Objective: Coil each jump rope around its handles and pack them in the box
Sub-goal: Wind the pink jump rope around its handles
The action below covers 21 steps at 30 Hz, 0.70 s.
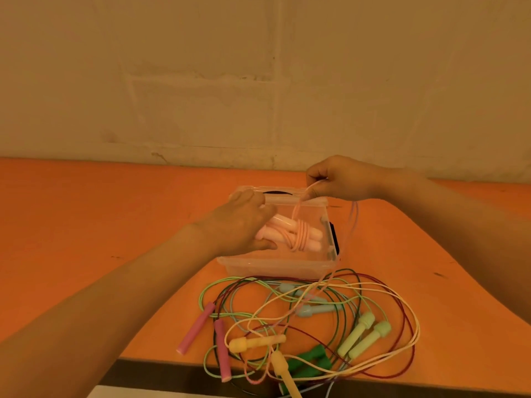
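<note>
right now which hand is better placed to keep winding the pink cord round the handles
The right hand. It already pinches the free pink cord above the clear box, while the left hand grips the pink handles and is busy steadying them.

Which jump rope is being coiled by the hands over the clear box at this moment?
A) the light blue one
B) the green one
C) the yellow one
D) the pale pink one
D: the left hand holds the pale pink handles over the clear box, and the right hand pinches the pink cord wound around them; the other ropes lie loose on the table.
</note>
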Motion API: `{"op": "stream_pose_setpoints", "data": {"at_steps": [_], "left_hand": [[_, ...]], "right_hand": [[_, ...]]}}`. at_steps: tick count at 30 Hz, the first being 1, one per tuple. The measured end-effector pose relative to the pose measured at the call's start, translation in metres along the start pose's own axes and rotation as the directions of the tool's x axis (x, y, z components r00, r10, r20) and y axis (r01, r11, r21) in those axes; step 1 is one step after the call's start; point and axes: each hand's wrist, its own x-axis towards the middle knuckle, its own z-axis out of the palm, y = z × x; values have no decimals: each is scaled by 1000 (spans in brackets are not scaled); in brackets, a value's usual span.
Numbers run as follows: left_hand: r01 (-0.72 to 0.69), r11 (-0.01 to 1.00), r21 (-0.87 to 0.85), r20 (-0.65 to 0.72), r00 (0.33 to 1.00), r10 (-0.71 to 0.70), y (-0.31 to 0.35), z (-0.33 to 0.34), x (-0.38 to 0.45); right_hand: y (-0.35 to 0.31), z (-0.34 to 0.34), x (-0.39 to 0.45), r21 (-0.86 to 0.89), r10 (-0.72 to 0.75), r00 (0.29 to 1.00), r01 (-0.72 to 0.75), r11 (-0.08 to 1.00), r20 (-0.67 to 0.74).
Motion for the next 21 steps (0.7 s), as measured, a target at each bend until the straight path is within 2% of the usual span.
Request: {"op": "stream_pose_setpoints", "data": {"at_steps": [4, 8, 15, 21], "left_hand": [[196, 979, 61, -53, 980, -192, 8, 6, 9], [400, 916, 33, -150, 908, -391, 5, 9, 17], [566, 824, -21, -277, 789, -549, 2, 7, 30], [635, 758, -150, -319, 694, -645, -8, -3, 36]], "right_hand": [[-12, 1, -2, -52, -46, 994, 41, 998, -94], [-18, 3, -9, 15, -7, 991, 9, 1000, -130], [-26, 15, -12, 283, 137, 983, -98, 954, -119], [-31, 28, -18, 413, 140, 990, -122, 902, -13]]}}
